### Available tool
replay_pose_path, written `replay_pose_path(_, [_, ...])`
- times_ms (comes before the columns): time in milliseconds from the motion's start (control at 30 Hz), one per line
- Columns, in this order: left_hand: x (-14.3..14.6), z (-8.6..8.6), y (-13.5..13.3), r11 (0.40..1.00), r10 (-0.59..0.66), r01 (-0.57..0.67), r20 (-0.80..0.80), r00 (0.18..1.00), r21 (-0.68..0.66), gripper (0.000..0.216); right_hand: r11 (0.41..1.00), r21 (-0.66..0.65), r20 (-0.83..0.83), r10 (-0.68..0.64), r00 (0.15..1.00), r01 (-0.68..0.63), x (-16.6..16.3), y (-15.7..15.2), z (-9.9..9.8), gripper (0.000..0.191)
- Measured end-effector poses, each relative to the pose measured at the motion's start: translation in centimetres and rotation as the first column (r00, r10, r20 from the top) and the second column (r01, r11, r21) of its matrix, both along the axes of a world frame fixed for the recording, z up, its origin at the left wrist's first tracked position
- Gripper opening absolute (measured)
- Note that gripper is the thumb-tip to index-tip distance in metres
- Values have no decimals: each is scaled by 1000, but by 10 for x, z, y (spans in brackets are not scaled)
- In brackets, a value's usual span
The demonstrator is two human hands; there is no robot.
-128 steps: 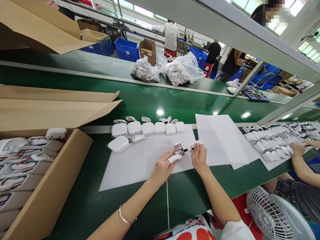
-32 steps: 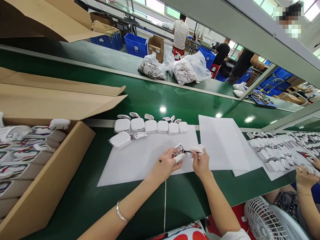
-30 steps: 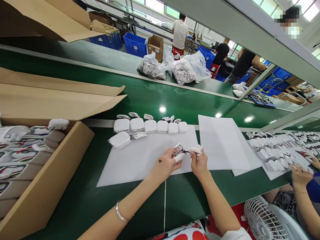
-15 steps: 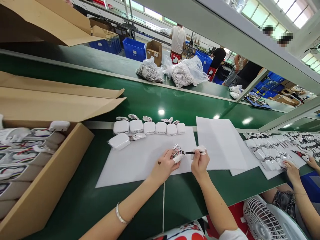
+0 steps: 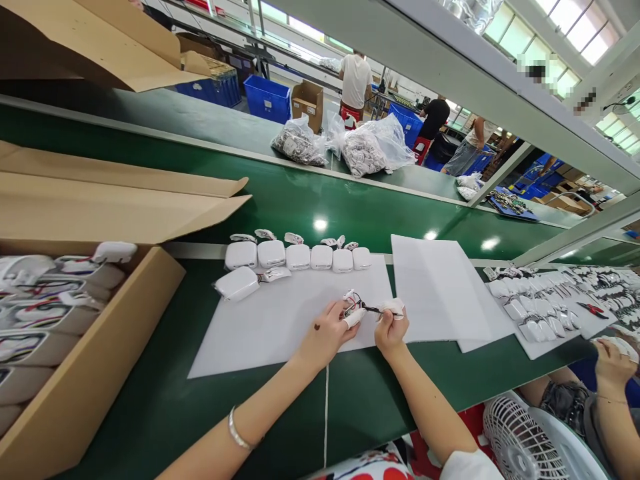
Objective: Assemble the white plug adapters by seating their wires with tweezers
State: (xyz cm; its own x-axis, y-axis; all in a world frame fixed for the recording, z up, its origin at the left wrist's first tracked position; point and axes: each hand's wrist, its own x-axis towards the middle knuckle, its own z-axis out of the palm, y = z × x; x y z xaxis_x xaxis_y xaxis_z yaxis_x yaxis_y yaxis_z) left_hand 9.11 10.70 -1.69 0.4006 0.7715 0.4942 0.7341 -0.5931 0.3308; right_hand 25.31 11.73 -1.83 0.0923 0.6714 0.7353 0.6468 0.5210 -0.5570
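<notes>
My left hand (image 5: 327, 330) is closed around an opened white plastic housing (image 5: 354, 319), from which red and black wires (image 5: 354, 301) show. In my right hand (image 5: 393, 328), the fingers pinch a thin black piece (image 5: 371, 309) that reaches to the wires; whether it is a lead or a slim tool I cannot tell. White covers the right fingertips, or a white part lies on them. Both hands are over a white foam sheet (image 5: 280, 333). Behind them several white rounded housings (image 5: 298, 257) stand in a row, and another in clear wrap (image 5: 239, 283) lies at its left end.
An open carton (image 5: 125, 333) of wired white units is at left. More white sheets (image 5: 430, 287) lie to the right. Beyond them are a co-worker's parts (image 5: 543, 310), red-handled pliers (image 5: 593, 310) and a co-worker's hand (image 5: 613, 363). A fan (image 5: 520, 437) stands below the table edge.
My right hand has moved slightly left and down, closer to the housing, with the black piece. My left hand stays put. The co-worker's hand has left the parts and pulled back right.
</notes>
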Motion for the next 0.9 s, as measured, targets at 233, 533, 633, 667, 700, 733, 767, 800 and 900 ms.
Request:
replay_pose_path(233, [3, -2, -1, 1000, 24, -24, 7, 1000, 17, 16, 994, -97, -63, -58, 996, 52, -2, 5, 0, 35])
replay_pose_path(533, [4, 1, -2, 1000, 16, -16, 7, 1000, 6, 13, 996, 86, 30, 1, 1000, -4, -6, 5, 10, 29])
replay_pose_path(633, [4, 0, -2, 999, 23, -22, -16, 1000, 33, 12, 991, 133, 45, 6, 999, -12, -7, 5, 15, 26])
replay_pose_path(667, [5, 0, -2, 999, 24, -22, -24, 999, 47, 12, 989, 145, 52, 8, 999, -15, -7, 6, 16, 25])
replay_pose_path(700, [5, 0, -2, 998, 23, -21, -29, 999, 60, 12, 988, 155, 60, 9, 998, -19, -7, 6, 16, 24])
replay_pose_path(733, [5, 0, -2, 997, 21, -19, -31, 999, 70, 12, 987, 161, 68, 10, 998, -21, -7, 6, 16, 24])
replay_pose_path(767, [5, 1, -2, 997, 21, -19, -30, 999, 74, 12, 986, 165, 74, 12, 997, -24, -7, 7, 16, 23])
replay_pose_path(800, [5, 1, -2, 997, 22, -20, -28, 999, 74, 13, 985, 169, 81, 14, 997, -28, -7, 6, 16, 23])
replay_pose_path(900, [5, 2, -2, 998, 25, -23, -21, 999, 63, 12, 983, 179, 96, 26, 995, -43, -6, 5, 17, 22])
